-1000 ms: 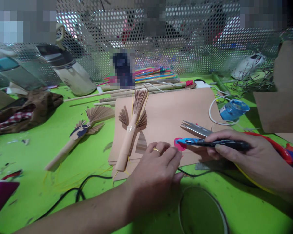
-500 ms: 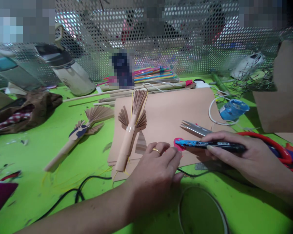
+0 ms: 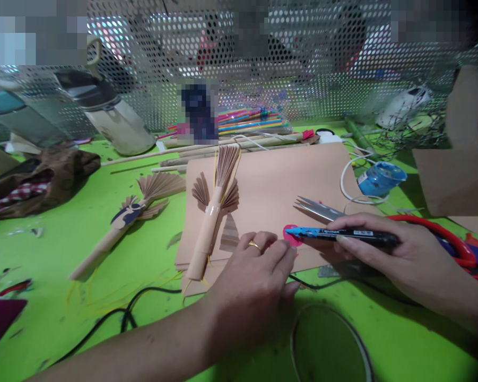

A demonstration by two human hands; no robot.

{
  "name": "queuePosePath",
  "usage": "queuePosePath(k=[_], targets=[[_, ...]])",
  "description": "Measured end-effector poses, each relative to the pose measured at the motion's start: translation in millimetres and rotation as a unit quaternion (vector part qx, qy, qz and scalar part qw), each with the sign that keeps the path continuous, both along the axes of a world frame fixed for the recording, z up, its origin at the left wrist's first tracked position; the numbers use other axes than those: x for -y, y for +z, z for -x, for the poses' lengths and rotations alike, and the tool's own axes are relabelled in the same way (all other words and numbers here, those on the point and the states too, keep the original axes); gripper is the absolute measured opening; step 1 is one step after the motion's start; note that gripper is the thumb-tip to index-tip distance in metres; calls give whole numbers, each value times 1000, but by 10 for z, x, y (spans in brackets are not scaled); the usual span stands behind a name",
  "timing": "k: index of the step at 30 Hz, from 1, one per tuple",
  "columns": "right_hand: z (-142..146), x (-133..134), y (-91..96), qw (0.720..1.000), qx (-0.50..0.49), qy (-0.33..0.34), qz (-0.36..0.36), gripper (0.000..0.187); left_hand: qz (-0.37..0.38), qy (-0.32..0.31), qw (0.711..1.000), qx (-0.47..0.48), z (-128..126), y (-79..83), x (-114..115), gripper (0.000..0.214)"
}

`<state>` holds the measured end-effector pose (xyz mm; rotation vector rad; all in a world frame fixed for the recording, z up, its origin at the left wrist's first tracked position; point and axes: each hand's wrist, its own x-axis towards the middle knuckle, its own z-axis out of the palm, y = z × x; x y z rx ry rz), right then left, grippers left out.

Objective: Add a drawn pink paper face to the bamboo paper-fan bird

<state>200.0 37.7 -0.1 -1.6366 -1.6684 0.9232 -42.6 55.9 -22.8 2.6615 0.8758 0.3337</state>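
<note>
My right hand (image 3: 374, 244) grips a black marker (image 3: 342, 234) whose blue-smeared end rests over a small red disc (image 3: 293, 240). Curled fingers of my left hand (image 3: 258, 270) hold the disc's near left edge; a ring is on one finger. Beneath them lies a stack of brown paper sheets (image 3: 278, 180). Metal scissors (image 3: 318, 209) with red handles lie behind the marker, partly hidden by my right hand. Left of my hands, a rolled-paper figure (image 3: 205, 233) with pleated wings and tail rests on the sheets, beside a small pleated piece (image 3: 229, 236).
Another paper figure (image 3: 115, 233) with dark markings lies on the green table (image 3: 143, 339). A blue paint jar (image 3: 382, 179) and white cable stand at right. Bottles, sticks (image 3: 207, 154) and colourful straws line the mesh at back. A clear round rim (image 3: 330, 307) is in front.
Both hands hold nearly the same position. The marker has shifted only very slightly, its end still over the red disc. The view has moved a little.
</note>
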Motion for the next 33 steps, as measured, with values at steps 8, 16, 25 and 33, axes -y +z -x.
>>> queuePosePath(k=[8, 16, 25, 33], targets=[[-25, -3, -1, 1000, 14, -2, 10, 28, -5, 1, 1000, -5, -5, -1, 1, 44], [-20, -6, -1, 1000, 4, 13, 18, 27, -1, 2, 1000, -5, -3, 2, 1, 44], [-14, -18, 1, 999, 15, -2, 29, 31, -5, 2, 1000, -7, -3, 6, 1, 44], [-67, 11, -68, 999, -6, -34, 15, 32, -4, 4, 1000, -3, 0, 1, 5, 44]])
